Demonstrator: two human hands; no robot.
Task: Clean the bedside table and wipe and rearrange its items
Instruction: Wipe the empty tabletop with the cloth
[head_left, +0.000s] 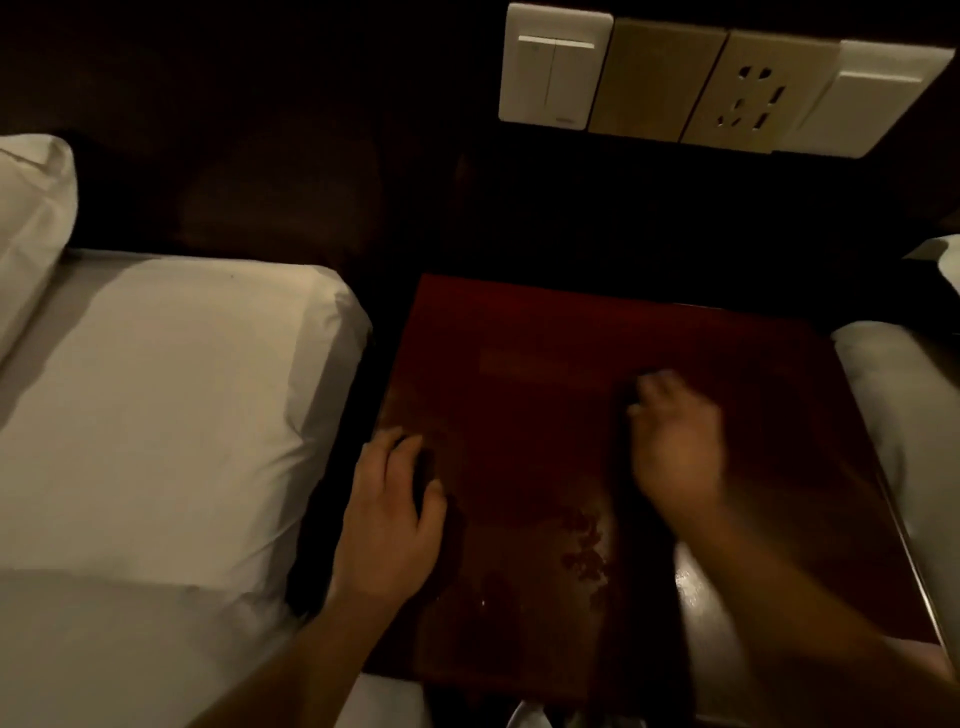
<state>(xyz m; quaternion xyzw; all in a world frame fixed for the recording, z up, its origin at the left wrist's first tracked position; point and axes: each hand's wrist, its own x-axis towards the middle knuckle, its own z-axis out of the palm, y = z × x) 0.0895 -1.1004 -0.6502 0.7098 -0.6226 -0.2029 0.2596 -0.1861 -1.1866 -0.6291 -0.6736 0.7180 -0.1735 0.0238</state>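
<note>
A dark red wooden bedside table (545, 332) is seen in the middle and lower right of the frame, set between a white-sheeted bed (156, 415) on the left and the edge of a second bed (904, 415) on the right. The left hand (389, 514) is placed at the table's left edge, with its thumb and fingers curled round a small dark object (428, 480); what the object is cannot be made out in the dim light. The right hand (675, 441) is held over the centre right of the tabletop and is blurred. Its fingers appear bent and a dark shape (631, 387) is seen at the fingertips, but whether anything is gripped cannot be told. Wet smears (584, 545) are visible on the tabletop between the two hands, toward the lower edge. A white pillow (26, 218) is seen at the far left. A light switch (553, 65) and a wall socket (748, 93) are mounted in a row along the top of the frame.
</note>
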